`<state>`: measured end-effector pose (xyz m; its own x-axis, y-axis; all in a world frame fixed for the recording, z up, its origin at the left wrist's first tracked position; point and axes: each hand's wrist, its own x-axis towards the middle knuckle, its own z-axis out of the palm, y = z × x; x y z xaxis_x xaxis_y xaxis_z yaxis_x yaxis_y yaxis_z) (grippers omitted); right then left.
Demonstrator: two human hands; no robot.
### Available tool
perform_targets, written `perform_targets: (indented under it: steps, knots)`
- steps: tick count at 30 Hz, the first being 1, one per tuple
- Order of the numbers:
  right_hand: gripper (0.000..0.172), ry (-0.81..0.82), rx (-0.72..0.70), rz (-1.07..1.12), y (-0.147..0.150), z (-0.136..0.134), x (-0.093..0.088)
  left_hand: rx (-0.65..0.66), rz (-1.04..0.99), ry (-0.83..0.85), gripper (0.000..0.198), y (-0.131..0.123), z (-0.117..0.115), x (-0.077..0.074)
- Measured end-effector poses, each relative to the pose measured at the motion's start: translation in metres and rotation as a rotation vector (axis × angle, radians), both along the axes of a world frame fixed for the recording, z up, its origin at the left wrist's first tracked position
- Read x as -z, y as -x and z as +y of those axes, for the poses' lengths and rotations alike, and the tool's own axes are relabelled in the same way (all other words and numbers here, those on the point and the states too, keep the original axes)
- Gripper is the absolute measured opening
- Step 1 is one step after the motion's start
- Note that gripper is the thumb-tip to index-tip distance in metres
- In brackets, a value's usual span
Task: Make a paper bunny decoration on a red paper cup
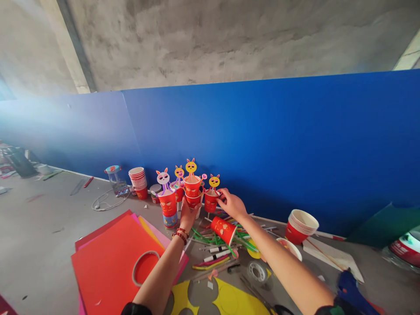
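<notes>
My left hand [189, 215] is closed around the lower part of a red paper cup [192, 188] with a yellow animal face [191, 166] standing above its rim; another red cup sits under it. To the right, the fingers of my right hand [231, 203] pinch the side of a second red paper cup [210, 202], which carries a yellow face with pink ears. A purple-faced cup [167, 202] stands left of my left hand on a blue base. Behind it, a further yellow-faced cup [178, 189] is partly hidden. One red cup [223, 230] lies tipped below my right wrist.
Pipe cleaners [213, 237], markers [216, 255] and a tape roll [257, 272] lie between my arms. Colored paper sheets [108, 258] spread at left. Cup stacks stand left [138, 177] and right [300, 225]. A blue glue gun [351, 291] lies right; a blue partition [278, 144] rises behind.
</notes>
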<state>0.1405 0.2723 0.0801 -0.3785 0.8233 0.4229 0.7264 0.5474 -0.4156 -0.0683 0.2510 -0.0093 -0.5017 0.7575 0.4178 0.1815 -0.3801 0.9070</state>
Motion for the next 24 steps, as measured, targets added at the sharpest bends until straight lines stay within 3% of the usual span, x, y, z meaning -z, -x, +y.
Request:
perform_targets:
  steps: [5,10,16,24]
  knots:
    - [0.023,0.019,-0.03,0.03,-0.019,-0.015,-0.011,0.087,0.057,-0.006,0.055,-0.004,-0.007,-0.005]
    - [0.016,0.085,-0.078,0.016,-0.041,-0.029,-0.017,0.085,0.068,0.007,0.057,-0.004,-0.007,-0.003]
    - [0.017,0.146,-0.114,0.01,-0.053,-0.043,-0.011,0.076,0.083,0.028,0.034,0.005,0.003,0.008]
    - [0.019,0.183,-0.112,0.032,-0.055,-0.052,-0.006,0.027,0.115,0.063,0.034,0.007,0.004,0.012]
